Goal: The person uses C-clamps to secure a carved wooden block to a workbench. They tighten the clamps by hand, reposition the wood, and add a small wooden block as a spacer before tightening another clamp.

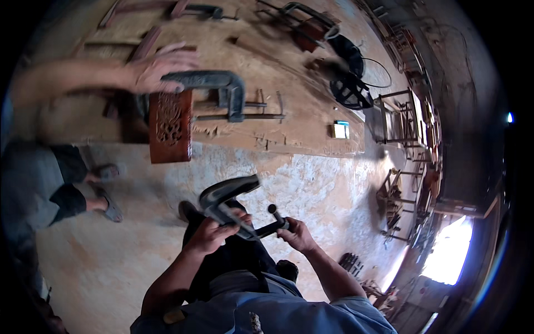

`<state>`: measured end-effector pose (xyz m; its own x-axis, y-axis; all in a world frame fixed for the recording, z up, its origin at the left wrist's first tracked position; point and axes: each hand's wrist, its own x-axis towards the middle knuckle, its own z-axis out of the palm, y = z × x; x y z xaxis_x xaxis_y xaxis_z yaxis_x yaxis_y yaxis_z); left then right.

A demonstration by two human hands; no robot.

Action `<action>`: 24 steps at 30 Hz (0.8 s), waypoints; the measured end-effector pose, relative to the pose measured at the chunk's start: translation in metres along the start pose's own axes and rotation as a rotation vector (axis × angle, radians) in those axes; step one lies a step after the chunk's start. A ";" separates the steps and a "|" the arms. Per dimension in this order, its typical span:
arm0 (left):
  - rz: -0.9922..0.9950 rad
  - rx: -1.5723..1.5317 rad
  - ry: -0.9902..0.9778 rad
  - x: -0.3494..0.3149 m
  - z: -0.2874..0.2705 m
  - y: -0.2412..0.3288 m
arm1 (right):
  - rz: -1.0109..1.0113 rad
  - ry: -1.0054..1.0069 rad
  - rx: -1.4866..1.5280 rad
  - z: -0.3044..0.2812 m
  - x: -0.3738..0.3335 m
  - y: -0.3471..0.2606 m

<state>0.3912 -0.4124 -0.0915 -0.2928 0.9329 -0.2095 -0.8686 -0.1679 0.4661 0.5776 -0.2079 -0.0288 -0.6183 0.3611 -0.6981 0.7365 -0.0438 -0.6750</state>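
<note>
I hold a dark metal C-clamp (217,196) in front of my body, off the floor and apart from the workbench. My left hand (210,236) is closed round its frame. At the clamp's screw end, my right hand (298,235) grips the screw beside its crossbar handle (273,210). Ahead of me, a carved reddish-brown wooden board (171,128) juts over the bench edge. Another large C-clamp (219,81) lies across that board, and a co-worker's hand (156,69) rests on it. Whether that second clamp is tightened I cannot tell.
The worn wooden workbench (311,136) carries a small box (340,129), a black mesh-like object (350,92) and more clamps (303,19) at its far side. At left stands the co-worker, sandalled feet (111,209) near the bench. Wooden frames (409,119) line the right.
</note>
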 end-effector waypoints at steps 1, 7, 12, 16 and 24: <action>-0.054 0.095 0.013 0.017 0.015 0.010 | 0.017 0.046 0.093 -0.006 0.000 0.000; -0.011 0.677 -0.068 0.089 0.084 0.017 | 0.021 0.368 0.596 -0.051 -0.009 0.034; -0.065 0.877 0.302 0.044 0.004 -0.025 | 0.097 0.389 0.459 -0.128 0.047 0.026; -0.365 0.714 0.790 -0.013 0.022 -0.019 | 0.139 0.270 0.517 -0.174 0.101 0.027; -0.368 0.540 1.240 -0.128 0.004 -0.057 | -0.082 0.486 -0.465 -0.220 0.146 -0.024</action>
<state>0.4796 -0.5206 -0.0878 -0.4892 -0.0363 -0.8714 -0.7956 0.4280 0.4288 0.5298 0.0513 -0.0617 -0.5634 0.7289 -0.3890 0.8014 0.3675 -0.4720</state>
